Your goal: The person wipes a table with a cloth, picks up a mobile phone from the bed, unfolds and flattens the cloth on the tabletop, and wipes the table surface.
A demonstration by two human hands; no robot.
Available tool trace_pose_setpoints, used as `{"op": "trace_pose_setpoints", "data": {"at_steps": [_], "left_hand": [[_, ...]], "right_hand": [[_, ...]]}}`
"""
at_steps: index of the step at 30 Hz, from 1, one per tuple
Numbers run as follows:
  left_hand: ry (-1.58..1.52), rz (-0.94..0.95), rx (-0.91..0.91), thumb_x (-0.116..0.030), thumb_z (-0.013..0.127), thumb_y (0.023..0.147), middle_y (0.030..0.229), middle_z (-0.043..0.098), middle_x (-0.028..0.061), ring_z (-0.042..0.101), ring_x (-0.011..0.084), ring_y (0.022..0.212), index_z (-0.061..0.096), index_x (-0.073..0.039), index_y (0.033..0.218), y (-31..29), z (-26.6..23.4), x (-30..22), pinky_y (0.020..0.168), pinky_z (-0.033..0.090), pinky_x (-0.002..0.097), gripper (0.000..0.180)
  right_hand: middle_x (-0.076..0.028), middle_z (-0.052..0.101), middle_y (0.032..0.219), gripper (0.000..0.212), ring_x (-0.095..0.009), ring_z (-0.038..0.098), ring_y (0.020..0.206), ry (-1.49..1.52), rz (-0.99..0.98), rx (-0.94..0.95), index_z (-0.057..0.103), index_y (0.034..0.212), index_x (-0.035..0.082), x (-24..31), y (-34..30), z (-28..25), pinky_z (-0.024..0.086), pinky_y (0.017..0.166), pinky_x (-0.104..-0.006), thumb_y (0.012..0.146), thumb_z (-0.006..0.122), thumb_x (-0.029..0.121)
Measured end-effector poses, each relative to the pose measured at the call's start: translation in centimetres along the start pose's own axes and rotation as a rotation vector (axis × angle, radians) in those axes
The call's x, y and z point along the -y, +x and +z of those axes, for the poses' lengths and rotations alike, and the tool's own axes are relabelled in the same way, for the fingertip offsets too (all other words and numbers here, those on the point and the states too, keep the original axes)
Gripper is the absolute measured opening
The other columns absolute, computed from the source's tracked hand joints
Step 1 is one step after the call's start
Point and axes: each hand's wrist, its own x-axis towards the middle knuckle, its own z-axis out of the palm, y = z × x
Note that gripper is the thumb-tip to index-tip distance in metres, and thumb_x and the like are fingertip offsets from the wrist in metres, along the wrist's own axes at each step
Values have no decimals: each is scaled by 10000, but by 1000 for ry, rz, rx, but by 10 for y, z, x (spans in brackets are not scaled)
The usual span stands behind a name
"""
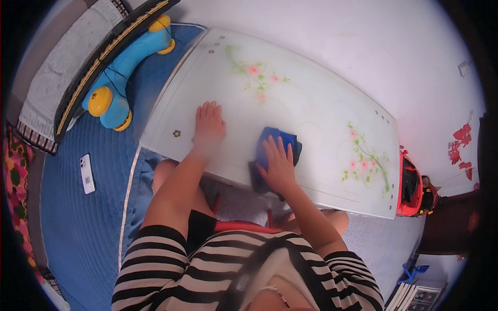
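Note:
A blue cloth [270,136] lies crumpled on the white glass tabletop [306,103], its darker end hanging over the near edge. My right hand [279,165] rests on top of the cloth with its fingers spread. To the left, my left hand [209,123] is laid flat on the bare glass, its fingers stretched out and nothing in them. Pink flowers with green leaves decorate the glass at the far left and on the right side.
On the left, a blue quilted cover [67,217] bears a white phone [87,173]. Behind it stand a blue toy with yellow wheels [122,72] and a long black keyboard-like board [78,98]. A red object [409,186] sits off the table's right end. A white wall [363,36] rises behind.

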Motion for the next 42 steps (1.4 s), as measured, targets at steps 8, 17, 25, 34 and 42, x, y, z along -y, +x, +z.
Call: {"op": "trace_pose_setpoints", "data": {"at_steps": [8,17,25,34,42], "left_hand": [[29,4,-17,-109,590,875,1424,483,184,400,381,1390,499,-15,1318,1,-2,-2,1192,283,550,462],[27,-14,46,-106,568,877,1437,474,179,388,373,1402,503,-10,1322,2,-6,-2,1203,270,542,460],[-3,-39,44,-90,558,875,1437,474,170,377,359,1409,520,-7,1315,3,-12,-10,1209,256,533,450],[30,-29,40,-108,557,887,1427,486,173,394,351,1400,534,-9,1302,3,-13,-10,1203,263,522,427],[-1,-25,24,-126,568,882,1427,488,179,394,350,1402,540,-8,1296,8,-6,-7,1205,263,513,431]], "right_hand": [[-159,341,1617,803,-388,256,1514,-50,-78,-119,402,1520,52,7,3,6,167,1207,-592,871,710,410],[-113,370,1610,771,-353,289,1501,-130,-29,-182,429,1515,87,-14,124,29,190,1203,-596,918,619,535],[-66,323,1646,797,-330,254,1523,-132,70,-203,405,1548,140,-44,237,45,133,1211,-608,936,519,638],[-64,355,1628,702,-335,274,1516,-146,16,-230,428,1527,142,-12,208,54,165,1209,-595,956,564,527],[-107,375,1604,729,-370,282,1498,-63,-173,-152,426,1517,97,22,76,29,153,1218,-595,923,643,460]]}}
